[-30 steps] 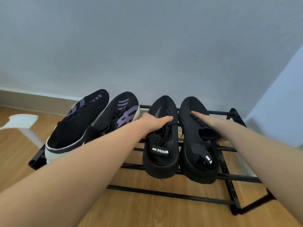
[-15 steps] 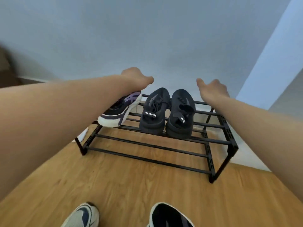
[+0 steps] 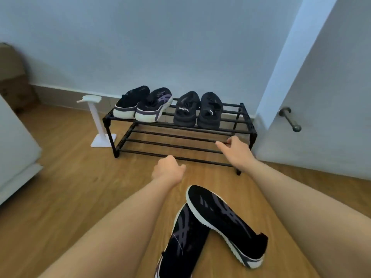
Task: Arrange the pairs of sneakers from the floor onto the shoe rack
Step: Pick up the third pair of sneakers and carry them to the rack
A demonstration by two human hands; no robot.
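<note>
A low black shoe rack (image 3: 249, 125) stands against the wall. Its top shelf carries a black-and-purple pair with white soles (image 3: 143, 105) on the left and an all-black pair (image 3: 197, 110) on the right. On the wooden floor close to me lies another black-and-purple pair (image 3: 212, 227), one shoe lying across the other. My left hand (image 3: 167, 170) hovers above the floor in front of the rack, fingers curled, holding nothing. My right hand (image 3: 235, 151) is in front of the rack's lower right bars, fingers loosely spread and empty.
A white stand (image 3: 98, 121) sits just left of the rack. A door with a metal handle (image 3: 290, 119) is on the right. White furniture (image 3: 14, 149) fills the left edge, and a brown box (image 3: 12, 77) stands by the far left wall.
Both hands have let go of the all-black pair on the top shelf and drawn back and down. My view has pulled away, bringing the floor pair into sight.
</note>
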